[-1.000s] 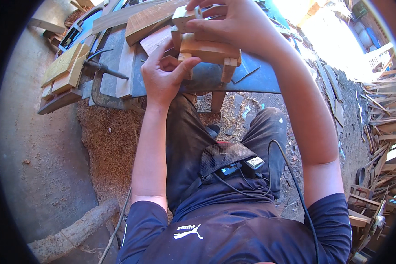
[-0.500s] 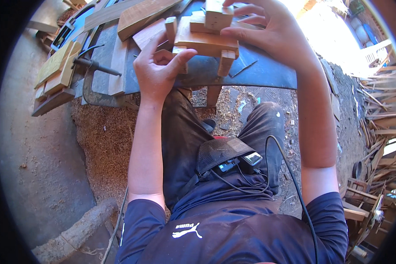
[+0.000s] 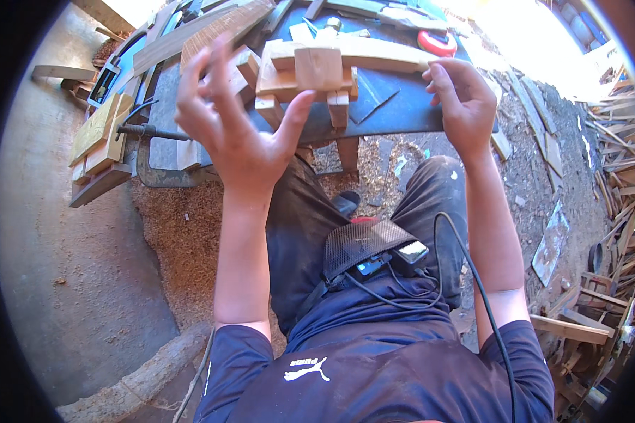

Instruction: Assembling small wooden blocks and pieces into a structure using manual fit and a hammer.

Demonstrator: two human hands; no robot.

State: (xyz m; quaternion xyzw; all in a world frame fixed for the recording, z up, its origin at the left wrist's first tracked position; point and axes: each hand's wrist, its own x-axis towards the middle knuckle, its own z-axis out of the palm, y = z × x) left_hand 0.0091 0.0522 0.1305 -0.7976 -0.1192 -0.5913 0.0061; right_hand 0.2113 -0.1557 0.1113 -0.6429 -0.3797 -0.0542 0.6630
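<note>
A small wooden assembly of pale blocks [image 3: 317,68] stands on two short legs [image 3: 337,109] at the near edge of the blue-topped table [image 3: 395,120]. A long, slightly curved piece of wood [image 3: 384,54] runs right from behind its front block. At that piece's right end is my right hand [image 3: 464,102], its fingers curled and thumb and forefinger pinching the tip. My left hand [image 3: 241,137] is raised left of the assembly, fingers spread and partly blurred, holding nothing. Its thumb lies in front of the assembly's left side.
Behind lie several boards [image 3: 219,32] and a red rounded object [image 3: 437,44]. A dark thin stick [image 3: 379,106] rests on the table. To the left are a dark clamp bar [image 3: 155,132] and stacked wood blocks [image 3: 95,141]. Scrap wood [image 3: 617,176] is heaped at the right.
My left hand has drawn back from the assembly and opened wide. My right hand has moved down and right from the upper block to the curved piece's end. The assembly appears turned.
</note>
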